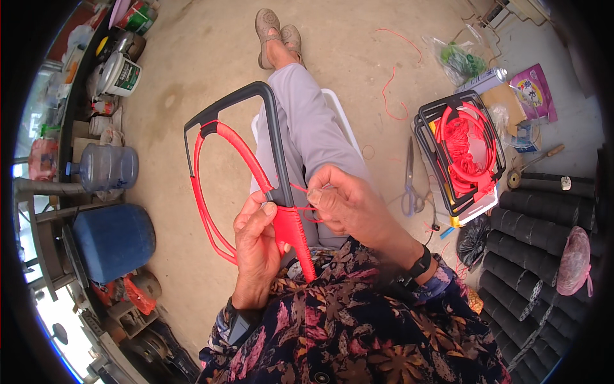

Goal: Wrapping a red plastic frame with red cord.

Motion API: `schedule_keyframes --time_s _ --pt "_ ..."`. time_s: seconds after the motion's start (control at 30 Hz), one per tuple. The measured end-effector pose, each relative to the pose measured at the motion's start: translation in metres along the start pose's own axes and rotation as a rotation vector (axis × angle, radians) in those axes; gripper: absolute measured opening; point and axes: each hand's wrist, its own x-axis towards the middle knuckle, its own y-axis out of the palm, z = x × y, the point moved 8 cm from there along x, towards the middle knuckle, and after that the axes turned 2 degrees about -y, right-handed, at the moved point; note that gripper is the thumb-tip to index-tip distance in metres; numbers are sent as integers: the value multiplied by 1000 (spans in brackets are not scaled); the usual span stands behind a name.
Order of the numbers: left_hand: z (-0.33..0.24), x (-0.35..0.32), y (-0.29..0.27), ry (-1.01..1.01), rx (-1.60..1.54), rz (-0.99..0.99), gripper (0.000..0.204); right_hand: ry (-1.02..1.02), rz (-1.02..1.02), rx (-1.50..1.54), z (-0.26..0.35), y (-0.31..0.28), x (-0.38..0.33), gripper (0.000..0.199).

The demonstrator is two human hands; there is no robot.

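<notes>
A black frame (277, 137) with a hoop (246, 155) wrapped in red cord stands tilted over my lap. My left hand (254, 253) is closed on its lower part, thumb against the tightly wound red section (291, 235). Just to the right, my right hand (348, 203) pinches a thin red cord (300, 208) that runs to the frame where black meets red. Loops of that cord hang by the fingertips. The fingers of my left hand behind the frame are partly hidden.
At right, similar black frames (422, 128) with red hoops and a red cord bundle (457, 142) lie on a white support. Large scissors (410, 185) lie nearby. Black rolls (527, 221) fill the lower right. A blue drum (115, 243) and water bottle (109, 168) stand left.
</notes>
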Motion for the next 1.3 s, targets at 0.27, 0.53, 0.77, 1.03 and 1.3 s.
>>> schedule_keyframes --time_s 0.27,0.53,0.77,1.03,1.3 --pt "-3 5 -6 21 -7 -31 15 99 16 142 -19 -1 1 16" --pt "-40 10 -48 132 -161 -175 9 -66 49 -296 10 -9 30 13" --pt "-64 -18 -53 222 -229 -122 17 11 96 -248 20 28 36 14" --pt "-77 -41 -34 298 -277 68 26 33 182 -182 27 38 26 11" --pt "-80 -43 -32 309 -273 70 25 -17 210 -157 32 35 19 13"
